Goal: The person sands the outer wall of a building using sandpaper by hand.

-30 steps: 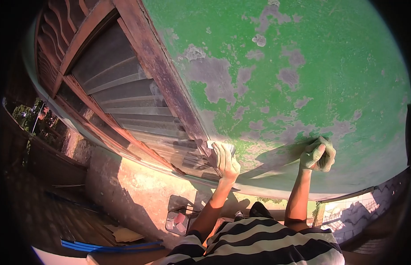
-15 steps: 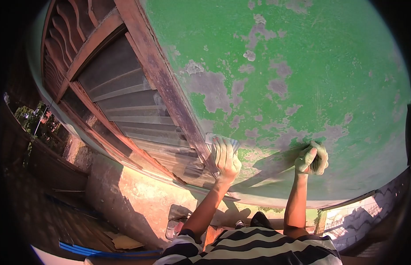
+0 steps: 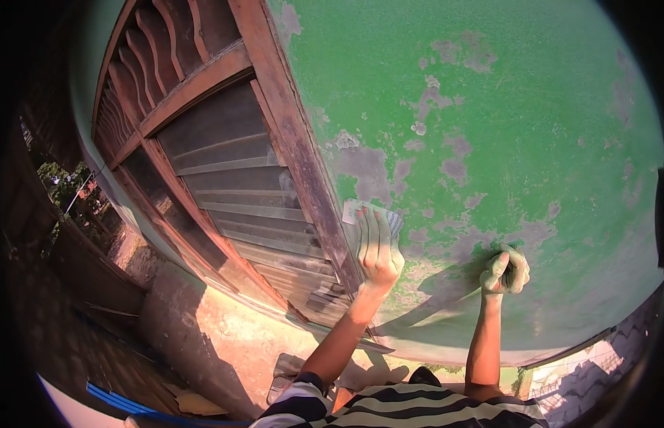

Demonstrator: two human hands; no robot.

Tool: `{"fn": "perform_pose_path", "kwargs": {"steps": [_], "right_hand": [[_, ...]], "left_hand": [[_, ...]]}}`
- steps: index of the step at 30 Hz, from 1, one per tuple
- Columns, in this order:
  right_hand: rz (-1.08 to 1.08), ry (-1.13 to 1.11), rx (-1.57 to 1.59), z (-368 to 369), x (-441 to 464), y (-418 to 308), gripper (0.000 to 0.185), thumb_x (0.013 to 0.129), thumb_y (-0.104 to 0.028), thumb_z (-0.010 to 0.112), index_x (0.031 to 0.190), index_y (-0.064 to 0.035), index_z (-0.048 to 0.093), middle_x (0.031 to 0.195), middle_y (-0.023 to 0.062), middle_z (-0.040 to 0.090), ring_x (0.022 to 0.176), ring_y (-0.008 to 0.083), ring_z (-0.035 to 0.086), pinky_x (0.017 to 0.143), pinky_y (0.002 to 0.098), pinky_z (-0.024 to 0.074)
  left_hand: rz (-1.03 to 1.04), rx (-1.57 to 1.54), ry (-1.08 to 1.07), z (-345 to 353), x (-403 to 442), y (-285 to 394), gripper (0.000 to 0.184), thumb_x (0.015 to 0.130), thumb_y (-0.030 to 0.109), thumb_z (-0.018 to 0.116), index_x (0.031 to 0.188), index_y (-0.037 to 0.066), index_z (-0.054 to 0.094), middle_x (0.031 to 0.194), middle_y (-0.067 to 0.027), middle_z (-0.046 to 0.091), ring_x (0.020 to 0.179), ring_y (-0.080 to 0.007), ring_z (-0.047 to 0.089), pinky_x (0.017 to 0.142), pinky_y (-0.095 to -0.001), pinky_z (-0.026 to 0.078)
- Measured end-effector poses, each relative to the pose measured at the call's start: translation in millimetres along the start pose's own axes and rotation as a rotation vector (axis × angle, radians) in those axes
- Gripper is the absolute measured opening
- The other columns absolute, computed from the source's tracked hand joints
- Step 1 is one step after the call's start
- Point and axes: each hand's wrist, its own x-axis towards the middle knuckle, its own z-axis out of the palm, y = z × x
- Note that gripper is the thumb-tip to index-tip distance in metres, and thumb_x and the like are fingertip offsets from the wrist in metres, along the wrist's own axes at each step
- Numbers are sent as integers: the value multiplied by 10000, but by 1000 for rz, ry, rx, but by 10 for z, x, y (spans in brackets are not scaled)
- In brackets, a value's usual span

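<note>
My left hand (image 3: pixel 380 253) presses a flat piece of sandpaper (image 3: pixel 352 212) against the green wall (image 3: pixel 546 135), beside the wooden window frame (image 3: pixel 312 178). The sandpaper's pale printed back shows around my outstretched fingertips. Farther right, my right hand (image 3: pixel 506 269) is closed with the thumb against curled fingers, close to the wall. Whatever it may hold is hidden. Pale dust coats both hands. Around them the green paint is worn away in grey patches (image 3: pixel 368 171).
Left of the wall is a window with slatted louvres (image 3: pixel 239 185) and wavy wooden bars (image 3: pixel 143 60). Below lies a sunlit concrete floor (image 3: pixel 225 314). Blue strips (image 3: pixel 125 401) lie at the lower left, and pale, shadowed blocks (image 3: pixel 574 378) at the lower right.
My left hand has slid upward along the wall with the sandpaper. The view has shifted, so the wall and window appear lower and farther right. My right hand stays closed.
</note>
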Motion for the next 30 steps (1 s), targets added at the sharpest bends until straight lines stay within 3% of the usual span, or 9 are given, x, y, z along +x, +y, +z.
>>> {"fn": "perform_pose_path", "kwargs": {"steps": [2,6,9,15,17,20,23,26,30], "right_hand": [[7,-27,-1,25,69,-51,178,956,-68,569,853,39,667,457,-10,468,443,99,449,492,259,393],[51,-11,-5,37,75,-53,181,948,-71,595,820,37,663,461,-12,472,415,80,435,466,237,356],[84,-13,22,-38,111,-4,190,964,-79,594,826,35,655,468,-14,477,413,66,436,455,225,333],[157,14,155,-184,605,40,194,998,-76,558,883,49,652,529,-2,503,434,49,425,457,220,316],[214,44,97,-237,676,159,201,1007,-63,531,891,48,651,518,-10,479,438,52,412,456,230,316],[176,98,206,-258,648,301,204,1009,-48,518,891,59,645,512,-1,478,434,58,410,456,232,323],[127,1,103,-305,608,328,200,1007,-52,524,887,63,635,504,11,486,435,63,411,472,228,365],[49,35,181,-293,644,345,197,1007,-49,524,873,55,623,503,13,484,432,69,412,466,230,358],[87,18,199,-319,617,351,203,1013,-37,511,849,41,600,512,9,481,438,66,409,458,234,333]], "left_hand": [[-1,-60,-27,-16,25,16,497,926,25,512,1366,-201,468,1415,-416,452,1367,-593,375,1141,-579,339],[86,-80,116,-187,1133,48,513,905,30,536,1382,-151,491,1453,-338,472,1373,-516,428,1146,-545,363],[106,-84,113,-254,1434,31,530,937,71,561,1402,-161,459,1498,-351,406,1410,-520,370,1137,-545,370],[230,-72,-15,93,269,-81,518,916,67,578,1380,-148,496,1463,-341,459,1403,-491,402,1137,-536,375],[299,-63,-85,-30,532,-164,514,894,61,599,1367,-127,527,1445,-331,486,1401,-477,414,1136,-533,379],[277,-57,83,-292,1730,-82,454,951,50,563,1381,-93,534,1464,-285,489,1416,-450,402,1151,-490,372],[309,-54,207,-435,2668,-161,422,1003,35,516,1414,-63,510,1500,-242,466,1436,-405,389,1165,-443,360],[304,-54,222,-424,2785,-173,436,995,24,531,1423,-50,503,1513,-238,450,1438,-391,391,1164,-436,362],[274,-36,45,-276,1622,-108,487,933,-16,555,1414,-80,506,1503,-266,455,1443,-414,375,1171,-482,353]]}}
